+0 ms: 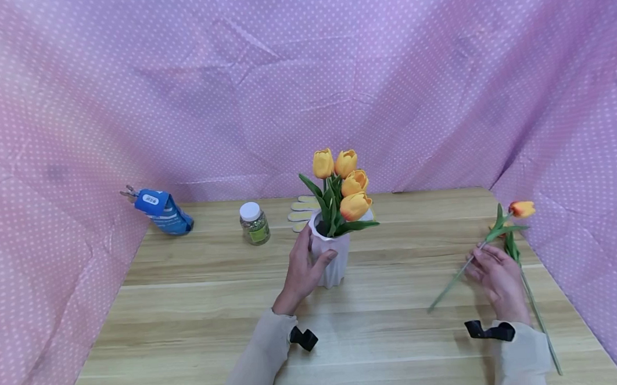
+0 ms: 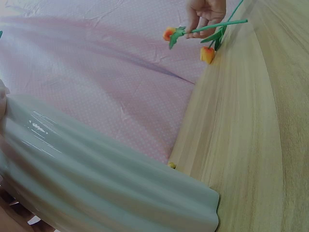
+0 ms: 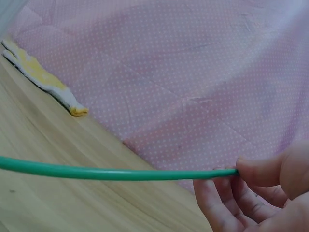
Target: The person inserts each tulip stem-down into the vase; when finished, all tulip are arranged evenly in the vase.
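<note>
Behind everything hangs a big pink dotted cloth, and in front of it is the wooden table. Next comes the white vase, standing on the table with four yellow tulips showing. The left hand is wrapped round its side, thumb spread wide from the fingers, maybe so it won't wobble. Far to the left sit a blue bag and a smaller jar, perhaps put there to be out of the way. A flat glove lies behind the vase. Over on the right, one loose tulip lies beside the right hand, likely to be easy to reach. That hand holds a red-and-orange tulip, thumb and fingertips pinched close on its thin stem, flower end pointing away from the person. From above, leaves mostly hide the lying tulip's flower, but the left wrist view shows it plainly. The right wrist view shows the pinch up close, but no flowers.
</note>
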Action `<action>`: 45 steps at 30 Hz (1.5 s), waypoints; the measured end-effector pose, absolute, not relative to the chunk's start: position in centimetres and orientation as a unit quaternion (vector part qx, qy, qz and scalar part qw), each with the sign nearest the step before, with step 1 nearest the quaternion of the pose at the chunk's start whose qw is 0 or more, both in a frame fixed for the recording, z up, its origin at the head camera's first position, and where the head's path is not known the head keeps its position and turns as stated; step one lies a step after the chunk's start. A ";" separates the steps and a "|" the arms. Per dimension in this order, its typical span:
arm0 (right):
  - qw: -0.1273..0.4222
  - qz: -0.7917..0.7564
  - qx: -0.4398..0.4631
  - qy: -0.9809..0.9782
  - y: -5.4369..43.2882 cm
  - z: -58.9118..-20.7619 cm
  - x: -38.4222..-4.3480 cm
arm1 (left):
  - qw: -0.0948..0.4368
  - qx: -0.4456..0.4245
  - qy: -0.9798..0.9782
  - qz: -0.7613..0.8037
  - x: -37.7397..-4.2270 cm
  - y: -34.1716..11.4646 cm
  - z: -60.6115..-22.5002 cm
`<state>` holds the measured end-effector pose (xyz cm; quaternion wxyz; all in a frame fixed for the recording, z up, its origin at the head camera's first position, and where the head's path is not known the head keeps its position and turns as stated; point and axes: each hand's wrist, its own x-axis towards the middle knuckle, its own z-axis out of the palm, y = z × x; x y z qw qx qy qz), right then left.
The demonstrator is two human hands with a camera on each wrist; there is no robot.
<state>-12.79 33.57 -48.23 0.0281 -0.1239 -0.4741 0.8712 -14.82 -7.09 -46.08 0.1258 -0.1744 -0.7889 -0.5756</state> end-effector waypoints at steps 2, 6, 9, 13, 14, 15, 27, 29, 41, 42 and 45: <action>0.037 0.875 -0.122 -0.467 33.3 -48.0 -12.8 | 0.125 -0.176 -0.788 -0.576 -14.8 -7.1 -46.1; 0.052 0.881 -0.113 -0.457 32.8 -47.4 -12.8 | 0.122 -0.176 -0.788 -0.577 -14.8 -7.1 -46.1; 0.062 0.888 -0.096 -0.446 32.5 -47.0 -12.8 | 0.122 -0.176 -0.788 -0.577 -14.8 -7.1 -46.1; 0.072 0.907 -0.068 -0.409 32.1 -46.4 -12.7 | 0.124 -0.175 -0.789 -0.576 -14.9 -7.0 -46.1; 0.074 0.912 -0.061 -0.399 32.0 -46.3 -12.7 | 0.125 -0.175 -0.789 -0.576 -14.9 -7.0 -46.0; 0.076 0.918 -0.053 -0.386 31.9 -46.1 -12.7 | 0.126 -0.175 -0.789 -0.575 -14.9 -7.0 -46.0; 0.087 0.946 0.014 -0.313 30.3 -43.4 -12.4 | 0.124 -0.174 -0.789 -0.576 -15.0 -7.0 -45.9; 0.090 0.948 0.019 -0.304 30.0 -43.0 -12.3 | 0.125 -0.175 -0.789 -0.575 -15.1 -7.0 -46.0; 0.129 0.954 0.068 -0.261 27.3 -40.5 -12.2 | 0.120 -0.172 -0.790 -0.577 -14.9 -7.0 -46.0; 0.131 0.954 0.070 -0.259 27.1 -40.3 -12.3 | 0.120 -0.172 -0.790 -0.577 -14.9 -7.0 -46.0; 0.140 0.955 0.073 -0.252 26.2 -39.8 -12.4 | 0.119 -0.170 -0.790 -0.577 -14.9 -7.0 -46.0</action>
